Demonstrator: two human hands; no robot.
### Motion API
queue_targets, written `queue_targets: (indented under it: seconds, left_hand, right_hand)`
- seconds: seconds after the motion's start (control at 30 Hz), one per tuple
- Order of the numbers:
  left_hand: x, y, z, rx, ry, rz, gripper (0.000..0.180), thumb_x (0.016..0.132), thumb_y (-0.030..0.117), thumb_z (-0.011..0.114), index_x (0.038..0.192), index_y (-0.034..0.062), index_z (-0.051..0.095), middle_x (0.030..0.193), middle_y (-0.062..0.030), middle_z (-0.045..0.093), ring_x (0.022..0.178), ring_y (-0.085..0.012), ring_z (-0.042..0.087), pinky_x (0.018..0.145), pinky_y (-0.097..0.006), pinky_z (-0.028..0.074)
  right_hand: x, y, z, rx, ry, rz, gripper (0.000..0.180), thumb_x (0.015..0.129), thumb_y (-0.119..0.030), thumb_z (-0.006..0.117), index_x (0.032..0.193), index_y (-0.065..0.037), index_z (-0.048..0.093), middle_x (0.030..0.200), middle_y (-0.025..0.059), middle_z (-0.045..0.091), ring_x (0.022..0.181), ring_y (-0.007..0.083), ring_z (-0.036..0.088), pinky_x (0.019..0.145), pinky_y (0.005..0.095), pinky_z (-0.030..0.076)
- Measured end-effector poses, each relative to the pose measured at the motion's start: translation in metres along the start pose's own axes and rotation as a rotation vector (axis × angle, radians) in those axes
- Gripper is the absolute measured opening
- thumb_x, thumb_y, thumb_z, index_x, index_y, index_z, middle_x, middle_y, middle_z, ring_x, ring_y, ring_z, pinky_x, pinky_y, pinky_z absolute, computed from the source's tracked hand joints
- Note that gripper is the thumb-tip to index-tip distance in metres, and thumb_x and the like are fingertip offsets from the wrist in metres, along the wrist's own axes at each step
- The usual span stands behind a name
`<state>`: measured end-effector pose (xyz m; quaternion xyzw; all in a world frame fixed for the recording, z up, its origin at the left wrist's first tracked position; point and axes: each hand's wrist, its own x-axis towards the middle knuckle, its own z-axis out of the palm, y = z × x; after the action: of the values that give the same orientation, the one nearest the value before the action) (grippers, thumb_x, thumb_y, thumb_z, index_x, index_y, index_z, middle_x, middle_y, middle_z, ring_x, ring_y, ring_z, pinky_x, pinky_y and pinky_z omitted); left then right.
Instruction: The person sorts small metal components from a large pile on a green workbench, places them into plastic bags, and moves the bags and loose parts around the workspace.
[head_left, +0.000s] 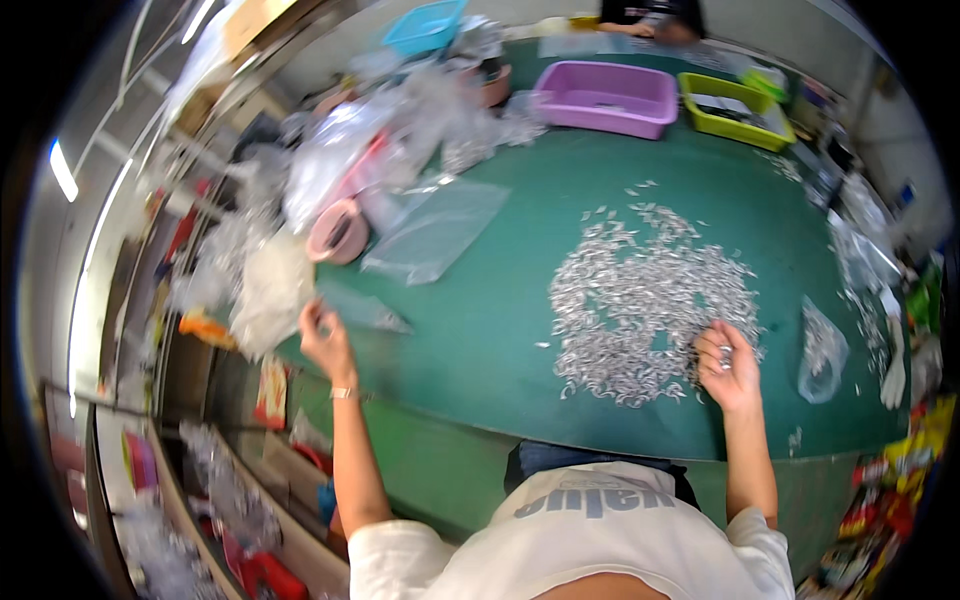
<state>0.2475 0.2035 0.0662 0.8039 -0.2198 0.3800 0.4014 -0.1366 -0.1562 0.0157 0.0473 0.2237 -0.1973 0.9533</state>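
My left hand (326, 342) is over the table's left edge, its fingers curled in and a bracelet on the wrist. Right beside those fingertips lies a small clear plastic bag (368, 310) with a few silvery pieces in its corner; whether I grip its edge is too blurred to tell. At the right, a wide spread of small curved silvery metal pieces (620, 300) covers part of the green table. My right hand (729, 368) rests at the near right rim of that spread, palm partly up, fingers bent around a few of the pieces.
A filled clear bag (822, 352) lies right of the spread. Flat plastic bags (437, 230), a pink cup (338, 232) and heaped plastic crowd the left. Purple (607, 98) and yellow-green (735, 112) bins stand at the far side, where another person (652, 15) sits.
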Motion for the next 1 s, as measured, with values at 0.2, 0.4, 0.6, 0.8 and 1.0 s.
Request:
queue_targets:
  seconds: [0.2, 0.4, 0.6, 0.8, 1.0]
  left_hand:
    - [0.046, 0.136, 0.026, -0.205, -0.344, 0.353, 0.031, 0.068, -0.010, 0.054, 0.095, 0.0039, 0.061, 0.073, -0.0083, 0.059, 0.066, -0.0156, 0.057, 0.065, -0.026, 0.046]
    - [0.070, 0.203, 0.079, -0.406, -0.770, 0.220, 0.033, 0.072, -0.012, 0.045, 0.098, 0.0012, 0.062, 0.079, -0.0058, 0.062, 0.072, -0.0099, 0.060, 0.070, -0.022, 0.045]
    - [0.045, 0.291, 0.132, -0.770, -1.035, 0.220, 0.036, 0.078, -0.012, 0.042, 0.109, 0.0002, 0.056, 0.084, -0.0092, 0.064, 0.086, -0.0138, 0.062, 0.077, -0.024, 0.047]
    - [0.016, 0.387, 0.171, -0.911, -1.134, 0.454, 0.044, 0.079, -0.013, 0.044, 0.121, 0.0036, 0.046, 0.089, -0.0129, 0.065, 0.090, -0.0170, 0.063, 0.078, -0.027, 0.048]
    - [-0.020, 0.435, 0.206, -1.106, -1.222, 0.576, 0.047, 0.077, -0.012, 0.048, 0.121, 0.0035, 0.045, 0.095, -0.0139, 0.063, 0.091, -0.0209, 0.062, 0.078, -0.028, 0.048]
  right_hand:
    - [-0.008, 0.009, 0.010, -0.408, -0.091, -0.029, 0.023, 0.093, -0.021, 0.041, 0.090, -0.001, 0.051, 0.058, -0.0007, 0.034, 0.045, 0.0083, 0.032, 0.033, 0.0190, 0.024]
    - [-0.016, 0.011, 0.032, -0.818, -0.176, -0.036, 0.024, 0.092, -0.018, 0.044, 0.099, 0.004, 0.052, 0.056, -0.0018, 0.035, 0.044, 0.0050, 0.033, 0.034, 0.0177, 0.023]
    - [-0.024, -0.007, 0.046, -1.324, -0.154, -0.418, 0.040, 0.083, -0.015, 0.060, 0.115, 0.006, 0.049, 0.053, -0.0030, 0.040, 0.046, 0.0060, 0.036, 0.040, 0.0219, 0.030]
    - [-0.004, -0.045, 0.098, -2.044, 0.261, -1.060, 0.056, 0.073, -0.025, 0.069, 0.118, 0.004, 0.048, 0.052, 0.0100, 0.049, 0.048, 0.0200, 0.050, 0.052, 0.0353, 0.043]
    - [0.017, -0.098, 0.097, -2.146, 0.375, -1.113, 0.026, 0.076, -0.029, 0.065, 0.088, -0.006, 0.067, 0.059, 0.0159, 0.057, 0.058, 0.0305, 0.058, 0.055, 0.0379, 0.045]
